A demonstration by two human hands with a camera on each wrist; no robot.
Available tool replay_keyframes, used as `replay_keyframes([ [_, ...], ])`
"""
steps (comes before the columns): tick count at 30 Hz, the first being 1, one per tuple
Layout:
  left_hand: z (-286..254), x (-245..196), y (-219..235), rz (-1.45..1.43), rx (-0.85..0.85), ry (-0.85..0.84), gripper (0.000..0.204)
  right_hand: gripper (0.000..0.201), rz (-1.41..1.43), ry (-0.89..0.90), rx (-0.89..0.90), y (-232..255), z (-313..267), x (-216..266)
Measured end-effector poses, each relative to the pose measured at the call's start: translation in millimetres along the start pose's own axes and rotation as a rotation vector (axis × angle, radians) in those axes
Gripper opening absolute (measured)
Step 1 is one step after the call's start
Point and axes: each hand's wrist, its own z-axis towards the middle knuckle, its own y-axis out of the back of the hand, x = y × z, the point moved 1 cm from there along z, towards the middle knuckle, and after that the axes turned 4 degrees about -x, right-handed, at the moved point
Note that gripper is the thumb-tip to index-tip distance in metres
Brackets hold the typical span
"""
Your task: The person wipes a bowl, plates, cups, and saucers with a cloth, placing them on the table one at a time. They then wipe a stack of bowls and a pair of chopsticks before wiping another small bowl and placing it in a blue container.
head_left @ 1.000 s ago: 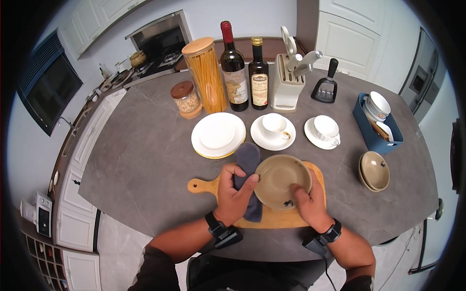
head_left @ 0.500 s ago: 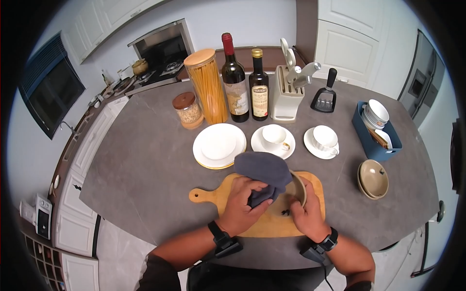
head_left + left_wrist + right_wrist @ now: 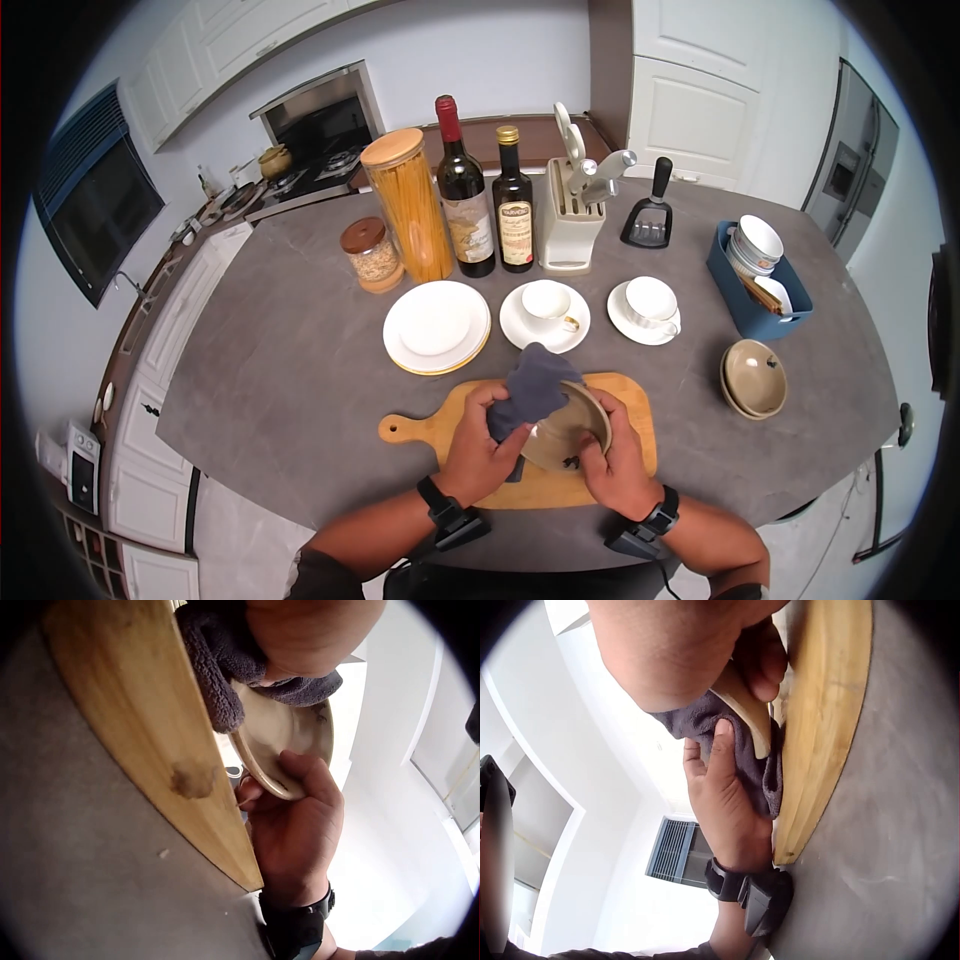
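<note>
A beige bowl (image 3: 560, 440) with a small dark mark is tilted over the wooden cutting board (image 3: 628, 450). My right hand (image 3: 618, 462) grips its right side, thumb inside the rim and fingers beneath, as the left wrist view of the bowl (image 3: 279, 735) also shows. With my left hand (image 3: 478, 450) I hold a dark grey cloth (image 3: 535, 385) against the bowl's left side; it drapes over the far left rim. In the right wrist view the left thumb presses the cloth (image 3: 739, 750) near the bowl's edge (image 3: 746, 712).
Behind the board stand stacked white plates (image 3: 437, 325) and two cups (image 3: 546, 305) (image 3: 650, 300) on saucers. Farther back are a pasta jar (image 3: 412, 210), a wine bottle (image 3: 466, 200) and a knife block (image 3: 572, 230). At right are two nested bowls (image 3: 757, 380) and a blue bin (image 3: 750, 300).
The cloth has gone from hanging beside the bowl to lying over its left rim, then shifted slightly. The bowl has tilted and lowered toward the board. The head view has shifted a little.
</note>
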Motion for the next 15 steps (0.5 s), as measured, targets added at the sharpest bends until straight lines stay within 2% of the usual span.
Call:
replay_keyframes([
  [2, 0.2, 3.4, -3.8, -0.179, -0.034, 0.061, 0.052, 0.056, -0.007, 0.001, -0.019, 1.1, 0.7, -0.7],
  [5, 2.3, 2.5, -5.6, -0.19, -0.002, 0.096, 0.049, 0.056, -0.058, -0.052, -0.06, 4.8, -0.8, 0.8],
  [9, 2.7, 0.0, -3.5, -0.198, 0.077, 0.161, 0.04, 0.056, -0.087, 0.036, -0.096, 6.1, -0.7, -1.3],
  [13, 0.6, -0.5, -7.5, -0.321, 0.099, 0.148, 0.044, 0.053, -0.07, 0.076, -0.125, 10.0, 2.5, 3.7],
  [15, -1.5, -3.6, -6.1, -0.332, 0.182, 0.216, 0.049, 0.052, -0.065, 0.08, -0.139, 10.9, 4.2, 6.0],
])
